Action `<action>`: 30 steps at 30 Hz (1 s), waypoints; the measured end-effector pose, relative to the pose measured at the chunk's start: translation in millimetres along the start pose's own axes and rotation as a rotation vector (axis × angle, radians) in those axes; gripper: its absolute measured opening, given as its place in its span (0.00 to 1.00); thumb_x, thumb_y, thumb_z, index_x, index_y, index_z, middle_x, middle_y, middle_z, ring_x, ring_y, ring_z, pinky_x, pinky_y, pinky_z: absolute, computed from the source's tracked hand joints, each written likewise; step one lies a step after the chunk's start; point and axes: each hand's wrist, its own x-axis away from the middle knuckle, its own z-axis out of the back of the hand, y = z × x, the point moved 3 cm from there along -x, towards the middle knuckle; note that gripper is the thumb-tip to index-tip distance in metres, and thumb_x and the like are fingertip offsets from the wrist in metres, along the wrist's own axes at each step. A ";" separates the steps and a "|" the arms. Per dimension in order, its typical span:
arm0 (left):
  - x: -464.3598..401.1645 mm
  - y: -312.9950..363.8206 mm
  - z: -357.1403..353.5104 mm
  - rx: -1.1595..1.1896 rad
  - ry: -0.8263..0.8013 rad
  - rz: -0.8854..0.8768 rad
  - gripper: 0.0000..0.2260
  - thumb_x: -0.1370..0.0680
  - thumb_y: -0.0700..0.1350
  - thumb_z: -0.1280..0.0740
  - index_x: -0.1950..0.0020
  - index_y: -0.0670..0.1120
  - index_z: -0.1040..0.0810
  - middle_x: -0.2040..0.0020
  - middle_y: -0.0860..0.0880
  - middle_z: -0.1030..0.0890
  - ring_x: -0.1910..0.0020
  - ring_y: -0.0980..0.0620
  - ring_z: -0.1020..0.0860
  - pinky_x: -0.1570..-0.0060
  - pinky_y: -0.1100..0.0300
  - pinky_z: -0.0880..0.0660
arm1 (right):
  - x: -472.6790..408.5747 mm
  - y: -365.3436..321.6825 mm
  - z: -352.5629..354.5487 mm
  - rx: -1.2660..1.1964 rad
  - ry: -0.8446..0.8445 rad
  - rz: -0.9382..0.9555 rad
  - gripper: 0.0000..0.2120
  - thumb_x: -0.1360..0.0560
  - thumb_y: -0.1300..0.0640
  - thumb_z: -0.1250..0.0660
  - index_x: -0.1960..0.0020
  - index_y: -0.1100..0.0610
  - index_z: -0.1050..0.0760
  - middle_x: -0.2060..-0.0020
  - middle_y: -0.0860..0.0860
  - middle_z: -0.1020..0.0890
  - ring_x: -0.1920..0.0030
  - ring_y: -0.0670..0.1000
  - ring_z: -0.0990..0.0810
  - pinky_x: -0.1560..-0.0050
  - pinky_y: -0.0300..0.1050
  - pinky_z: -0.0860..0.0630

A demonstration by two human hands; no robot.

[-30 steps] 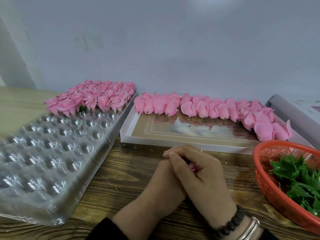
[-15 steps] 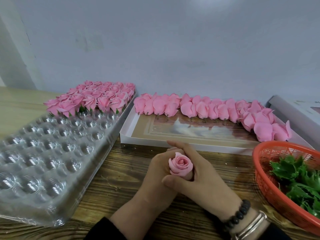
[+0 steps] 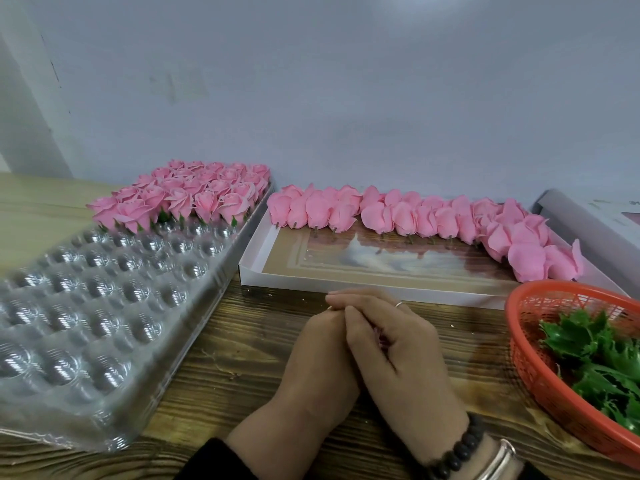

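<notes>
Both hands sit clasped at centre of the wooden bench, near its front edge. The right grip lies over the left grip, fingers curled down across it. Btwn right thumb and forefinger a small sliver of pink rose shows; the rest of it is hidden inside, so the right grip is clenched round the rose. Left fingers are covered by the right ones, so can't tell how the left grip holds.

Right wrist has a dark bead bracelet and a silver bangle; thin ring on one right finger.

Left of the hands: clear plastic tray w/ rows of round cups, most bare. Its far end is packed w/ upright pink roses, green bases showing.

Behind the hands: shallow white box w/ a printed bottom. Loose rose heads lie on their sides in a row along its far edge, bunching at the right corner.

Right edge: orange mesh basket, partly cut off, holding green leaf pieces.
</notes>
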 end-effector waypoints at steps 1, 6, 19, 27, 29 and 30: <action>0.3 0.8 -1.4 0.007 0.002 -0.004 0.09 0.27 0.36 0.33 0.59 0.51 0.20 0.60 0.52 0.17 0.58 0.55 0.19 0.58 0.53 0.20 | 0.1 -0.2 -1.0 0.013 -0.005 0.005 0.18 0.28 0.47 0.46 0.50 0.48 0.19 0.53 0.39 0.19 0.46 0.41 0.23 0.43 0.35 0.29; 1.3 7.0 -1.3 0.213 0.044 -0.009 0.07 0.31 0.39 0.33 0.61 0.52 0.22 0.62 0.53 0.18 0.62 0.58 0.20 0.62 0.60 0.22 | -1.0 3.6 1.0 -0.088 -0.071 -0.087 0.15 0.33 0.42 0.43 0.49 0.42 0.24 0.53 0.38 0.19 0.47 0.39 0.23 0.47 0.31 0.28; -0.8 1.8 0.2 0.075 0.062 0.034 0.07 0.26 0.40 0.32 0.58 0.52 0.20 0.59 0.50 0.18 0.58 0.52 0.20 0.57 0.48 0.21 | -1.1 2.9 9.4 -0.180 -0.020 -0.031 0.18 0.31 0.39 0.39 0.44 0.43 0.24 0.47 0.37 0.20 0.46 0.43 0.22 0.48 0.45 0.23; -2.0 31.2 -9.3 -0.151 0.014 -0.106 0.12 0.25 0.32 0.38 0.42 0.39 0.25 0.50 0.51 0.21 0.47 0.73 0.32 0.52 0.84 0.39 | -6.3 5.4 8.7 -0.095 -0.071 0.027 0.14 0.25 0.51 0.42 0.53 0.52 0.18 0.51 0.40 0.18 0.44 0.39 0.22 0.40 0.38 0.28; -1.1 27.3 -10.9 -0.160 -0.100 -0.063 0.15 0.22 0.35 0.41 0.35 0.43 0.31 0.43 0.53 0.27 0.43 0.67 0.32 0.50 0.84 0.42 | -6.9 6.5 9.7 -0.080 -0.171 0.015 0.13 0.25 0.55 0.41 0.52 0.53 0.17 0.51 0.41 0.17 0.43 0.38 0.23 0.39 0.39 0.29; 1.1 24.9 -10.4 -0.145 -0.131 -0.032 0.13 0.22 0.36 0.41 0.39 0.47 0.30 0.46 0.58 0.28 0.43 0.64 0.30 0.49 0.81 0.38 | -6.4 6.9 9.8 -0.063 -0.221 0.003 0.13 0.26 0.55 0.41 0.51 0.51 0.18 0.51 0.40 0.17 0.44 0.38 0.23 0.39 0.40 0.28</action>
